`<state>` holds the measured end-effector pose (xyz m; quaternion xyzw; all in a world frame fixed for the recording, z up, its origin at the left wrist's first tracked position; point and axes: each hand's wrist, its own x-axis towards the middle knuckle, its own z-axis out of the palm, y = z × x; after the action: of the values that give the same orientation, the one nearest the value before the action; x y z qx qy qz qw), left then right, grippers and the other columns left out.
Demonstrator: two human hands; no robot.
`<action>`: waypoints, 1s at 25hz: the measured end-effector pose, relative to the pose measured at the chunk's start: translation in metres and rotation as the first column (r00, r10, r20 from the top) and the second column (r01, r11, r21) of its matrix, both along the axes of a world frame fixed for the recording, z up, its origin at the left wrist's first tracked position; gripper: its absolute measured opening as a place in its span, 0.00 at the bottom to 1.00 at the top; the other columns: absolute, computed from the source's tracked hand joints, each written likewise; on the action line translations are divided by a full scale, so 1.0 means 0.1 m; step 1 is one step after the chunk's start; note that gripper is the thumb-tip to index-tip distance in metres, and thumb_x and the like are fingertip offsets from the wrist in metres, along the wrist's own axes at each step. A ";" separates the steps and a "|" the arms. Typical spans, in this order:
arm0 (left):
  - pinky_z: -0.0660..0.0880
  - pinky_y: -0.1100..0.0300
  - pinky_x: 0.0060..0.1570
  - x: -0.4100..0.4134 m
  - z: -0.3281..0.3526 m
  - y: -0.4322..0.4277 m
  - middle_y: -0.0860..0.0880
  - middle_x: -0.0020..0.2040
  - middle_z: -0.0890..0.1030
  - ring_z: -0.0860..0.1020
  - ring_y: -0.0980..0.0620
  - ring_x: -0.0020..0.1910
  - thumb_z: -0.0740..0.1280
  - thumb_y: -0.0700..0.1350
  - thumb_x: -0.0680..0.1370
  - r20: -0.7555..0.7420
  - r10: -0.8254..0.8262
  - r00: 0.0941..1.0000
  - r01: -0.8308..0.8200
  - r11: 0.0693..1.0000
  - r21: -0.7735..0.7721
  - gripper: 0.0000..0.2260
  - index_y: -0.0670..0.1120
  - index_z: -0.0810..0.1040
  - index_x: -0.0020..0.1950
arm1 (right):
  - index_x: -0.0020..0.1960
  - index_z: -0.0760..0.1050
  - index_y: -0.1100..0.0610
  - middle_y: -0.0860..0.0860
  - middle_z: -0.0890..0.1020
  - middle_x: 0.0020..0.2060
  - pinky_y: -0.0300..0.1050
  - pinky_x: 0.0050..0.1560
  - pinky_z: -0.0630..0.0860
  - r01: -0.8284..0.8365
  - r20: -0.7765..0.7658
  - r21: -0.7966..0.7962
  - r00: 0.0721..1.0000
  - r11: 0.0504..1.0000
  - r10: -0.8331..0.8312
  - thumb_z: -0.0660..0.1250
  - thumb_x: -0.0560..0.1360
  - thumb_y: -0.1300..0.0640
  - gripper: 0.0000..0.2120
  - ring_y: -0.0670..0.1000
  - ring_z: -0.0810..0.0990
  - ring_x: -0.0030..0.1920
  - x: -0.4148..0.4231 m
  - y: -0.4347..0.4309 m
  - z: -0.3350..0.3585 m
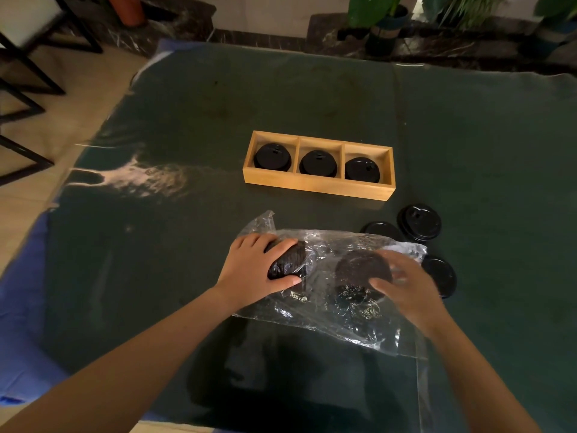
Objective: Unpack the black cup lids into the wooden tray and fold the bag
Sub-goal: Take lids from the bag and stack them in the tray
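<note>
A clear plastic bag [324,245] lies crumpled on the dark green cloth in front of me. My left hand [259,270] grips a short stack of black lids [288,262] through the plastic at the bag's left end. My right hand [406,285] is blurred, fingers spread, on the bag's right part beside a black lid [359,267] inside it. More lids [359,303] show through the plastic below. The wooden tray [315,184] stands beyond, with one black lid stack in each of its three compartments. Three loose lids [420,221] lie right of the bag.
The green cloth [187,276] covers a wide table with a blue edge on the left. Black chair frames [25,89] stand on the floor at the far left. Potted plants [384,23] line the wall behind the table.
</note>
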<state>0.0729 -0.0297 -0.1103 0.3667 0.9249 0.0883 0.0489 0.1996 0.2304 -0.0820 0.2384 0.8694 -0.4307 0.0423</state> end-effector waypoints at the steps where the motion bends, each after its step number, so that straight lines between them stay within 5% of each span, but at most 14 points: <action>1: 0.68 0.48 0.61 0.00 0.00 0.00 0.51 0.60 0.76 0.73 0.47 0.58 0.55 0.71 0.70 0.001 0.001 1.000 -0.001 1.000 -0.004 0.32 0.58 0.65 0.69 | 0.52 0.77 0.39 0.44 0.80 0.47 0.34 0.48 0.76 -0.024 -0.014 0.003 1.000 1.000 0.024 0.74 0.67 0.62 0.21 0.41 0.78 0.43 0.07 0.11 0.13; 3: 0.68 0.48 0.60 -0.01 0.00 0.00 0.51 0.59 0.77 0.74 0.47 0.58 0.55 0.71 0.70 -0.003 0.001 1.000 -0.001 1.000 0.000 0.31 0.57 0.66 0.69 | 0.46 0.76 0.33 0.44 0.82 0.44 0.25 0.40 0.74 -0.086 0.016 0.014 0.996 0.996 0.086 0.74 0.66 0.65 0.26 0.41 0.80 0.42 0.15 0.41 0.42; 7: 0.69 0.48 0.60 -0.03 0.01 0.00 0.51 0.58 0.77 0.74 0.47 0.57 0.54 0.71 0.70 0.004 0.003 1.000 -0.003 1.000 0.009 0.31 0.58 0.65 0.69 | 0.50 0.77 0.34 0.37 0.84 0.42 0.24 0.39 0.75 -0.185 0.092 0.084 0.980 0.979 0.177 0.75 0.64 0.63 0.26 0.37 0.82 0.37 -0.10 0.93 0.98; 12: 0.68 0.49 0.61 -0.03 0.01 -0.01 0.51 0.59 0.76 0.73 0.48 0.58 0.54 0.72 0.70 0.024 0.006 1.000 -0.007 1.000 0.009 0.31 0.58 0.65 0.69 | 0.52 0.77 0.35 0.38 0.85 0.44 0.33 0.41 0.78 -0.341 0.179 0.136 0.932 0.930 0.315 0.75 0.50 0.33 0.31 0.39 0.83 0.38 -0.87 1.09 1.50; 14: 0.67 0.48 0.62 -0.02 0.01 -0.01 0.51 0.58 0.76 0.73 0.48 0.58 0.54 0.72 0.70 0.034 0.006 0.999 -0.007 1.000 0.019 0.31 0.58 0.65 0.68 | 0.51 0.77 0.35 0.43 0.85 0.44 0.39 0.41 0.81 -0.330 0.086 0.187 0.944 0.925 0.319 0.74 0.47 0.29 0.33 0.43 0.84 0.39 -1.22 1.04 1.63; 17: 0.67 0.49 0.61 -0.01 0.02 -0.01 0.50 0.57 0.76 0.73 0.48 0.57 0.55 0.71 0.70 0.027 0.009 1.000 -0.009 1.000 0.028 0.30 0.58 0.66 0.68 | 0.50 0.79 0.40 0.48 0.84 0.47 0.36 0.38 0.81 -0.290 -0.048 -0.054 0.957 0.956 0.287 0.76 0.61 0.49 0.18 0.45 0.85 0.42 -1.79 0.63 1.71; 19: 0.66 0.49 0.62 0.01 0.01 -0.02 0.50 0.57 0.76 0.73 0.47 0.57 0.55 0.71 0.70 0.031 0.010 0.999 -0.011 0.999 0.036 0.30 0.58 0.65 0.68 | 0.57 0.77 0.49 0.52 0.82 0.49 0.35 0.38 0.80 -0.256 -0.092 -0.234 0.966 0.938 0.241 0.71 0.69 0.62 0.18 0.47 0.84 0.43 -2.20 0.32 1.53; 21: 0.65 0.49 0.63 0.01 0.01 -0.03 0.49 0.58 0.76 0.73 0.47 0.58 0.56 0.71 0.71 0.039 0.006 0.999 -0.008 0.999 0.038 0.30 0.58 0.64 0.69 | 0.64 0.72 0.57 0.54 0.80 0.51 0.39 0.42 0.80 -0.150 -0.084 -0.303 0.988 0.941 0.130 0.68 0.72 0.66 0.21 0.51 0.82 0.48 -2.48 -0.06 1.30; 25: 0.65 0.48 0.64 0.01 -0.01 -0.03 0.49 0.59 0.76 0.73 0.46 0.59 0.56 0.71 0.71 0.039 0.005 0.999 -0.007 0.999 0.043 0.31 0.58 0.63 0.69 | 0.63 0.72 0.60 0.55 0.78 0.54 0.49 0.55 0.78 0.101 -0.053 -0.370 0.990 0.924 -0.129 0.68 0.73 0.64 0.19 0.54 0.78 0.55 -2.85 -0.54 0.74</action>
<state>0.0740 -0.0328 -0.1114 0.3630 0.9228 0.1153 0.0590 -0.0858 0.1763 -0.0083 0.2602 0.7593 -0.5959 0.0274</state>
